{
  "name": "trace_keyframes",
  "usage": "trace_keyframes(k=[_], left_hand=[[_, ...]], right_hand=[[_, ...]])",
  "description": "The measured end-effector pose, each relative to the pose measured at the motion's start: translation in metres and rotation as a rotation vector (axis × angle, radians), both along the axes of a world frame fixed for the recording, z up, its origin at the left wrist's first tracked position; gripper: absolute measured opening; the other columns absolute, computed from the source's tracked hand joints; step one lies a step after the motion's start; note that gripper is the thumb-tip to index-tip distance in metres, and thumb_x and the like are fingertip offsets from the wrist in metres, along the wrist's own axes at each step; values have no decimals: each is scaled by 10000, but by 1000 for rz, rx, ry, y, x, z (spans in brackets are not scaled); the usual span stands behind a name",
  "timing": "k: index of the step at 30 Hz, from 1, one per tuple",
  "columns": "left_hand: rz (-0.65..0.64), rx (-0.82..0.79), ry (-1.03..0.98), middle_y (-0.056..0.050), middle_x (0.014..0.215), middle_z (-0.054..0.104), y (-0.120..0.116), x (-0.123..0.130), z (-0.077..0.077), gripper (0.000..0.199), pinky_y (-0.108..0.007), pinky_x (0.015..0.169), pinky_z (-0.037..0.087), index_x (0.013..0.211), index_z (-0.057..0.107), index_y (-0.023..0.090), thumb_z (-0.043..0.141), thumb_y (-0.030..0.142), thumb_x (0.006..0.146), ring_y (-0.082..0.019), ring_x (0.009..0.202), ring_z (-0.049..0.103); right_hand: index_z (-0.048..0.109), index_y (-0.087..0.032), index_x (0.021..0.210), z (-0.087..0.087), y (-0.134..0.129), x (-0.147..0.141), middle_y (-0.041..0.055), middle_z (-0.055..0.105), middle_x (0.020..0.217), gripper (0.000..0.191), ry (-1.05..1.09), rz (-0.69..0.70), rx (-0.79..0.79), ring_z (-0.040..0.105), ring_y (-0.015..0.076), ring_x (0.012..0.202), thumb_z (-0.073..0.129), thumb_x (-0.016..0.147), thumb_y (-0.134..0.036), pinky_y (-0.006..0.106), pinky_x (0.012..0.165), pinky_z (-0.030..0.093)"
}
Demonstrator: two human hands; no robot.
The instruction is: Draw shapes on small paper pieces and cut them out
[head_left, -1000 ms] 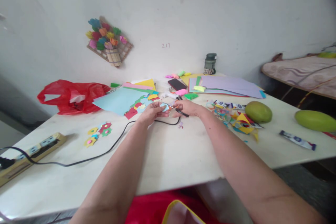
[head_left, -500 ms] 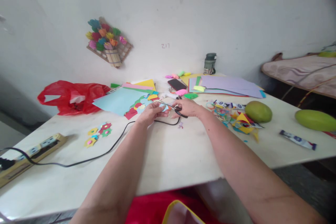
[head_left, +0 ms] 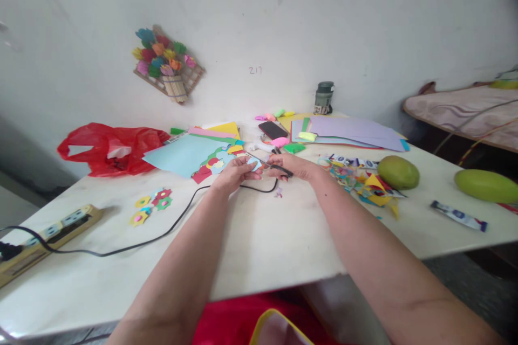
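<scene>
Between the fingers of my left hand point(head_left: 234, 173) is a small piece of light blue paper point(head_left: 254, 163). My right hand point(head_left: 292, 166) grips a pair of black-handled scissors point(head_left: 283, 170), whose blades point left to the blue piece. Whether the blades are cutting into it, I cannot tell. Coloured paper cut-outs point(head_left: 212, 163) lie just beyond my left hand. Farther left on the table are several finished paper flowers point(head_left: 156, 204) in yellow, red and green. A small purple scrap point(head_left: 278, 192) sits below my right hand.
A black cable point(head_left: 178, 223) runs from the power strip point(head_left: 52, 237) to near my hands. At left lies a red plastic bag point(head_left: 91, 143). Paper scraps point(head_left: 372, 190), green mangoes point(head_left: 399, 171) and a tube point(head_left: 459, 215) are at right; a phone point(head_left: 273, 130) and paper sheets point(head_left: 352, 132) lie behind.
The scissors have shifted slightly and their handles sit a little differently in my right hand. The blue paper piece has turned a little in my left fingers.
</scene>
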State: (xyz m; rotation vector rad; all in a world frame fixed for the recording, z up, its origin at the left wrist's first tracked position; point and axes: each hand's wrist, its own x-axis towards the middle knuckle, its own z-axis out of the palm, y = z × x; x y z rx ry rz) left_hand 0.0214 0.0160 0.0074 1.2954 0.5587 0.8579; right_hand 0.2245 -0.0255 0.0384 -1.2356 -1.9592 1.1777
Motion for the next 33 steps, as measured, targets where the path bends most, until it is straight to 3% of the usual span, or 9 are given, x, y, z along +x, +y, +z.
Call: trace_keyframes(k=[10, 17, 33], left_hand=[[54, -12, 17, -43, 737, 689, -1, -1, 2, 227, -257, 684, 545, 741, 604, 120, 746, 284, 676, -127, 643, 656], [48, 28, 42, -27, 679, 672, 2, -2, 0, 247, -203, 577, 517, 728, 604, 108, 757, 293, 667, -99, 530, 627], [13, 12, 46, -24, 631, 658, -1, -3, 2, 263, -247, 633, 512, 751, 598, 113, 754, 309, 672, -106, 508, 621]], right_hand=[[587, -146, 871, 1, -2, 1, -68, 449, 513, 234, 33, 20, -35, 374, 51, 421, 651, 708, -302, 183, 401, 321], [579, -153, 896, -3, 2, 1, -73, 448, 502, 211, 63, 29, -55, 370, 55, 411, 611, 710, -247, 177, 381, 308], [568, -151, 837, 1, -2, 3, -70, 457, 513, 198, 47, 48, -107, 380, 46, 397, 626, 711, -292, 177, 380, 308]])
